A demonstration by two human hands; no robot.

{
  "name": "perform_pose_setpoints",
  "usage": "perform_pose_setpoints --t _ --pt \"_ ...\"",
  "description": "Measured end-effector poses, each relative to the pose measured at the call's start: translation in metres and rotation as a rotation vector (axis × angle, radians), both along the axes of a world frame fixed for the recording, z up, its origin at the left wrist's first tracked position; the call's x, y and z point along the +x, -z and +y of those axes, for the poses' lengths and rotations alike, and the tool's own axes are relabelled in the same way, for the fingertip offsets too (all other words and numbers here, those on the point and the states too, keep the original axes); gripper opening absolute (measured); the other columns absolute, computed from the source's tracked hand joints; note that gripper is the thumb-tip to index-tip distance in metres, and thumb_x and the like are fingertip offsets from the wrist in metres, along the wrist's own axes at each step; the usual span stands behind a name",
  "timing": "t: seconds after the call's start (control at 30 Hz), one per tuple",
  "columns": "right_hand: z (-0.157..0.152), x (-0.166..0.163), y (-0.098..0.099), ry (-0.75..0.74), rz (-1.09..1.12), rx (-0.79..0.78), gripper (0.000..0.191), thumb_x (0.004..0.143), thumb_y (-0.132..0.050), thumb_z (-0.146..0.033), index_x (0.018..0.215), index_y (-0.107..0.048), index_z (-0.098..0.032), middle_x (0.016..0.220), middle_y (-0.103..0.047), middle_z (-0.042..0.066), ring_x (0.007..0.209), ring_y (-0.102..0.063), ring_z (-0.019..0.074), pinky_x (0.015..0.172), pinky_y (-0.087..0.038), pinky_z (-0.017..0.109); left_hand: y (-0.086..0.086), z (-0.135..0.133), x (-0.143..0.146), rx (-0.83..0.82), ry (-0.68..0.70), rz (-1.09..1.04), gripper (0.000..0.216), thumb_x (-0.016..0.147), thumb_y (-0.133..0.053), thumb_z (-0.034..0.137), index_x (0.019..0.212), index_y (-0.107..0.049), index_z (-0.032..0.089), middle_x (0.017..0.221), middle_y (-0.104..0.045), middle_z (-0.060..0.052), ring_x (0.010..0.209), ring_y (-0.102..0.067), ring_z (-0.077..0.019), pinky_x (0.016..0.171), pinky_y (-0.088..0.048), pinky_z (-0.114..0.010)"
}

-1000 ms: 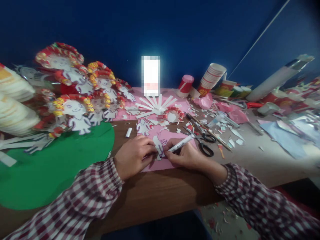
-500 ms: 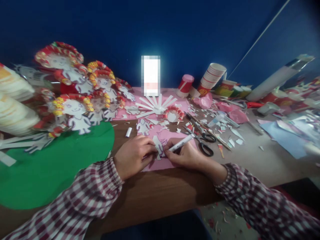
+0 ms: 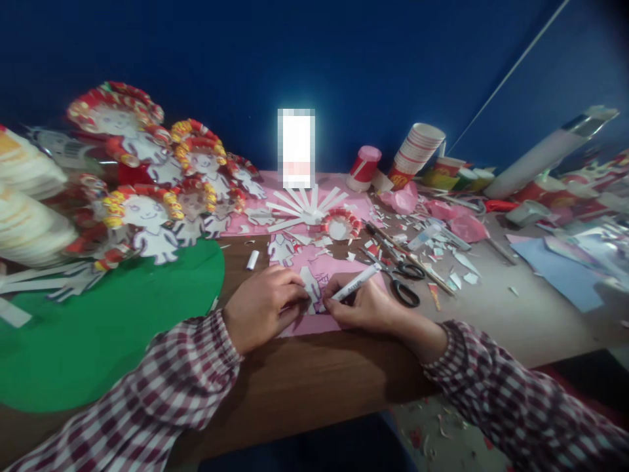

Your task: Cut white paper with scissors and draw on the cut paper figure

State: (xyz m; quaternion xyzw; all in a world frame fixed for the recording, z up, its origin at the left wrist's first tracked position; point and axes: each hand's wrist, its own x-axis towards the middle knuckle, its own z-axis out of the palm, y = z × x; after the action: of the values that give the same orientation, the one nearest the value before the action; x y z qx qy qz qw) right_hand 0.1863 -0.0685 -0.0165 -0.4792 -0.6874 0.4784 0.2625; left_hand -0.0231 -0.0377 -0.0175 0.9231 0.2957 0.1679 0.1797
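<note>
A small white paper cutout (image 3: 310,287), edged in part with dark purple line, lies on pink paper (image 3: 339,263) in front of me. My left hand (image 3: 265,303) is closed over its left edge, fingers curled and pressed together, holding it down. Gripped in my right hand (image 3: 368,305) is a white marker (image 3: 362,280), tilted, its lower end at the cutout's right edge. My fingers partly hide the tip. The white marker cap (image 3: 252,260) lies on the wooden table beyond my left hand. Another outlined cutout (image 3: 282,250) is just behind on the pink paper.
Black-handled scissors (image 3: 405,294) lie right of my right hand among paper scraps. Several paper dolls (image 3: 150,226) stand at left, behind a green sheet (image 3: 147,328). White strips (image 3: 307,213), a red ring (image 3: 343,225) and stacked paper cups (image 3: 417,154) are farther back.
The marker's lower end has shifted slightly right, along the cutout's lower edge, and more dark line shows there. My left hand has stayed in place.
</note>
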Motion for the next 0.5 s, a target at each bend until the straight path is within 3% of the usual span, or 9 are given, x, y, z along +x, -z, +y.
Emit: perform_pose_setpoints --t 0.5 --pt "0.0015 -0.0009 -0.0021 0.021 -0.046 0.03 0.002 0.071 -0.054 -0.016 0.072 -0.056 -0.015 0.054 -0.054 -0.003 0.046 -0.048 0.0078 0.041 -0.035 0.016 0.0003 -0.0002 0.0001 0.017 0.003 -0.02 0.018 0.078 -0.054 0.019 0.092 -0.065 0.021 0.095 -0.061 -0.006 0.09 -0.052 -0.0199 0.084 -0.04 -0.036"
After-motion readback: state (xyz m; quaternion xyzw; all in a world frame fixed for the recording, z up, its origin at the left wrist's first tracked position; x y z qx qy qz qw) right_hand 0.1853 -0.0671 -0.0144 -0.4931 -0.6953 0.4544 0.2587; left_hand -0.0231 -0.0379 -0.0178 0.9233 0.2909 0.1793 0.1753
